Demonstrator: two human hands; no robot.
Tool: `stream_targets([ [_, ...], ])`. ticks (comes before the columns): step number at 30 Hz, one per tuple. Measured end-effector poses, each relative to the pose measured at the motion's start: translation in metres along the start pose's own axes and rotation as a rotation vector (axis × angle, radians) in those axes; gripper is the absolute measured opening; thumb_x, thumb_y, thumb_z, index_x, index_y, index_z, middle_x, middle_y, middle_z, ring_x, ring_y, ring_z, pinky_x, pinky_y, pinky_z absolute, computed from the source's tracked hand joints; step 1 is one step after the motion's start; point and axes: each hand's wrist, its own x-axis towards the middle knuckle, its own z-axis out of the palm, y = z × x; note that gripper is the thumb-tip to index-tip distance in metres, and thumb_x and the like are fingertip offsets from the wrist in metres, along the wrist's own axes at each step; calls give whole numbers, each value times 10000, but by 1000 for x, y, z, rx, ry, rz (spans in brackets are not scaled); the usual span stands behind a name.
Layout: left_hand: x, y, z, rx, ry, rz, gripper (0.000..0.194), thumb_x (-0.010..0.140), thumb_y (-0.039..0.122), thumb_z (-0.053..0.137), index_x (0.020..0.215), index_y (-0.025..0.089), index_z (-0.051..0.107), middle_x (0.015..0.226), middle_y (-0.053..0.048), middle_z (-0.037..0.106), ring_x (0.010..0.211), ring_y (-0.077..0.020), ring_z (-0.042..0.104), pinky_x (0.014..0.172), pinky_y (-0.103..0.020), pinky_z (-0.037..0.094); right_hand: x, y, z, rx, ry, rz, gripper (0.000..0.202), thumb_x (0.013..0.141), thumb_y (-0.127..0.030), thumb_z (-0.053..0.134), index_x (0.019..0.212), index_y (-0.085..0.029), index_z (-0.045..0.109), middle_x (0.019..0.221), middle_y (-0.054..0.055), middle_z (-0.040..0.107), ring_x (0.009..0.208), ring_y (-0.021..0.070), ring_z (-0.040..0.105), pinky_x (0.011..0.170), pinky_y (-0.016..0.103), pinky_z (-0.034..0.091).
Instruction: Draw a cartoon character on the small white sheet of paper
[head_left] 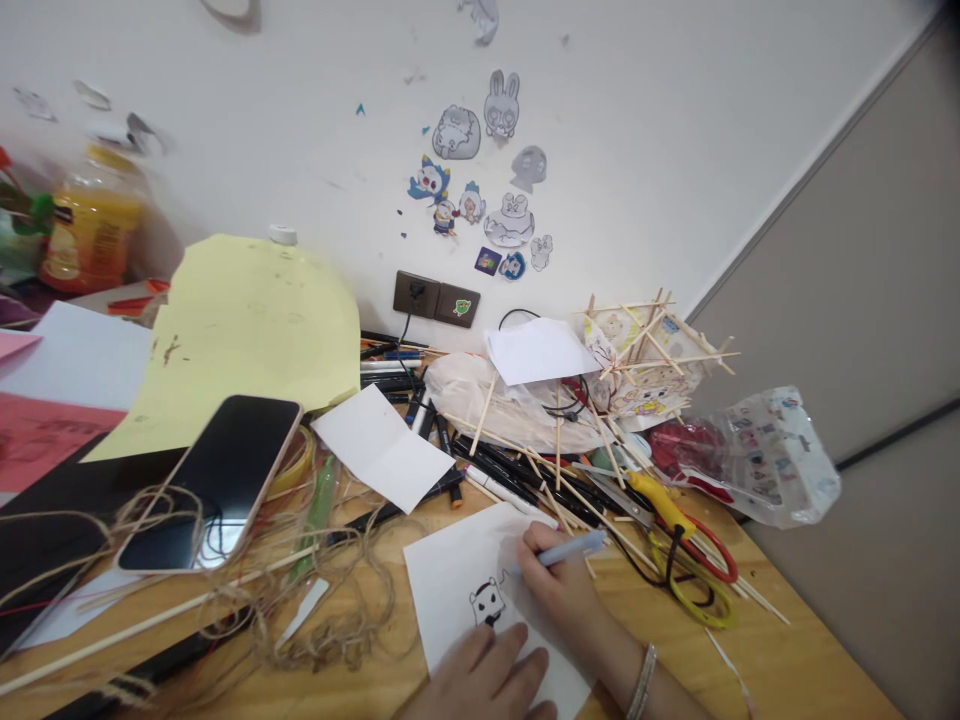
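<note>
A white sheet of paper [442, 570] lies on the wooden table in front of me. On it is a small black-and-white drawing of an animal's head [488, 601], with a thin line to its right. My right hand [551, 570] is closed around a light blue pen [574, 548], its tip hidden behind the fingers close to that line. My left hand [480, 680] rests flat on the lower part of the sheet, fingers spread, just below the drawing. A bracelet [643, 682] circles the right wrist.
Left of the sheet lie tangled twine [337, 640] and a phone [217, 480]. Behind are yellow paper [262, 330], a folded white paper [386, 450] and several black markers [495, 465]. Scissors [694, 560], a yellow glue gun [660, 505], a stick frame [645, 350] and a plastic bag [780, 460] lie right.
</note>
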Motion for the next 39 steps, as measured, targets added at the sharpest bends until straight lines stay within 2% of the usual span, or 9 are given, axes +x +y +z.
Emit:
stream_targets([
  [5, 0, 0, 1, 10, 33, -26, 148, 973, 327, 502, 917, 253, 618, 961, 83, 648, 920, -159, 554, 796, -303, 349, 0, 2, 0, 3, 7, -6, 280, 759, -357, 420, 538, -238, 296, 511, -61, 302, 514, 123, 316, 506, 258, 274],
  [11, 0, 0, -1, 4, -30, 22, 110, 948, 341, 545, 901, 265, 610, 992, 78, 644, 932, -169, 545, 810, -304, 331, 1, 2, 0, 42, 3, -20, 284, 756, -339, 432, 535, -233, 289, 507, -68, 287, 507, 112, 305, 496, 245, 268],
  [16, 1, 0, -1, 10, 16, -8, 125, 943, 339, 553, 882, 252, 619, 963, 72, 645, 916, -171, 548, 799, -303, 335, -2, 2, -1, 39, -54, -47, 291, 773, -342, 433, 537, -234, 301, 510, -63, 309, 505, 117, 330, 492, 245, 282],
  [19, 2, -1, -2, 6, -15, 10, 94, 936, 333, 563, 901, 264, 617, 981, 74, 644, 927, -172, 548, 788, -299, 337, -4, 5, -2, -5, -87, -58, 301, 792, -350, 434, 541, -231, 319, 513, -52, 345, 509, 126, 355, 497, 253, 286],
  [24, 4, 0, -2, -3, 21, -28, 176, 967, 335, 506, 871, 251, 628, 941, 83, 648, 912, -156, 550, 776, -289, 347, -4, 4, -2, -38, -112, -73, 328, 812, -356, 431, 533, -232, 312, 507, -51, 349, 511, 128, 357, 504, 256, 280],
  [34, 0, -3, -6, -4, -71, 45, 65, 925, 340, 574, 928, 284, 604, 1023, 68, 635, 953, -186, 542, 818, -312, 321, -3, 3, -2, -64, -83, -105, 329, 810, -341, 432, 531, -228, 299, 504, -55, 344, 518, 125, 360, 515, 258, 276],
  [39, 2, -2, -6, -14, -58, 25, 88, 944, 324, 545, 913, 269, 607, 1000, 70, 639, 939, -180, 544, 807, -309, 323, -4, 5, -2, -55, -71, -120, 320, 804, -300, 443, 528, -224, 302, 501, -55, 346, 519, 123, 357, 512, 256, 268],
])
